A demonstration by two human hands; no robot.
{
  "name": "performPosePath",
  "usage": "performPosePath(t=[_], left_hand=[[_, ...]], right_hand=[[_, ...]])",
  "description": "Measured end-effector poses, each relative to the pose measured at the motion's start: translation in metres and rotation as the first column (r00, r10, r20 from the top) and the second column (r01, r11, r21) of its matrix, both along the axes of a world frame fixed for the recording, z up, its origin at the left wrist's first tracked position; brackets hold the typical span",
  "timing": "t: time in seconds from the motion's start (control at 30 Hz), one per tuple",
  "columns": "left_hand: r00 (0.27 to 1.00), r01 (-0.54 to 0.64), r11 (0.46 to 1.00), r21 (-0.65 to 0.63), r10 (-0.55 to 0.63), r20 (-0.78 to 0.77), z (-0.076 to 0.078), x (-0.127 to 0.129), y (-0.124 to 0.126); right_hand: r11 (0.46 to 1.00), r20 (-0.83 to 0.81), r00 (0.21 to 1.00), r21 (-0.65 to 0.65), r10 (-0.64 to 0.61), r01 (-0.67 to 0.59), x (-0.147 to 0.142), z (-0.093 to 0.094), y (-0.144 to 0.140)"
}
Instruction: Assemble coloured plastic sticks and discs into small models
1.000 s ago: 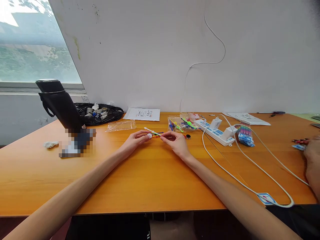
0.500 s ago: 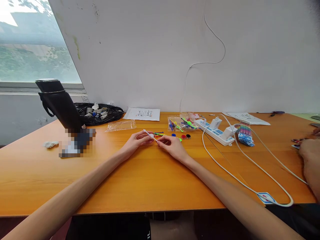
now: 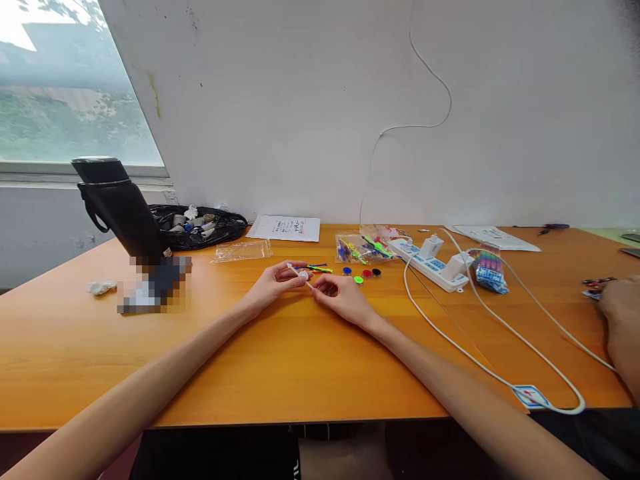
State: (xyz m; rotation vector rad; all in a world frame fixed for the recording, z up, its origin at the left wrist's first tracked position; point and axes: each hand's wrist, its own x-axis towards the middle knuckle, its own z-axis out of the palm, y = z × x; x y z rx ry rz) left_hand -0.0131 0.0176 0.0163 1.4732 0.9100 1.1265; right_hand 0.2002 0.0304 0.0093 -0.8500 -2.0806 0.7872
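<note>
A thin white plastic piece [image 3: 303, 275] with a round hub slants between my two hands above the table. My left hand [image 3: 273, 283] pinches it near the hub, its upper end poking out past the fingers. At the lower end, the fingertips of my right hand [image 3: 343, 300] are closed on the tip. Behind the hands lie thin blue and green plastic pieces [image 3: 320, 269], partly hidden by my left hand. Small round caps lie just beyond my right hand: a blue cap [image 3: 347, 271], a green cap [image 3: 359, 280], a red cap [image 3: 367, 273] and a black cap [image 3: 377, 273].
Clear bags of colourful parts [image 3: 363, 248] lie beside a white power strip [image 3: 430, 265] with cables running right. A black bottle [image 3: 120, 210] and a black bag [image 3: 225, 228] stand at left. Another person's hand [image 3: 620, 313] is at the right edge.
My right hand has shifted slightly down and left along the white piece, uncovering the green cap. My left hand is almost still.
</note>
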Motion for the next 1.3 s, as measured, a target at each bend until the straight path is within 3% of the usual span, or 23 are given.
performPosePath(t=[0.97,1.17,1.3], left_hand=[[0.993,-0.047,0.997,0.056,0.053,-0.104,-0.003,-0.0009,0.0042],[0.994,-0.004,0.996,0.094,0.014,-0.108,-0.0064,0.003,0.0049],[0.987,-0.083,0.985,0.149,0.101,-0.121,-0.0094,-0.0008,0.0104]], right_hand=[[0.997,0.069,0.995,-0.025,0.075,-0.074,0.0001,0.0044,-0.0048],[0.992,0.078,0.99,-0.048,0.119,-0.116,-0.0001,0.0074,-0.0067],[0.991,0.086,0.988,-0.057,0.125,-0.12,0.0005,0.0063,-0.0064]])
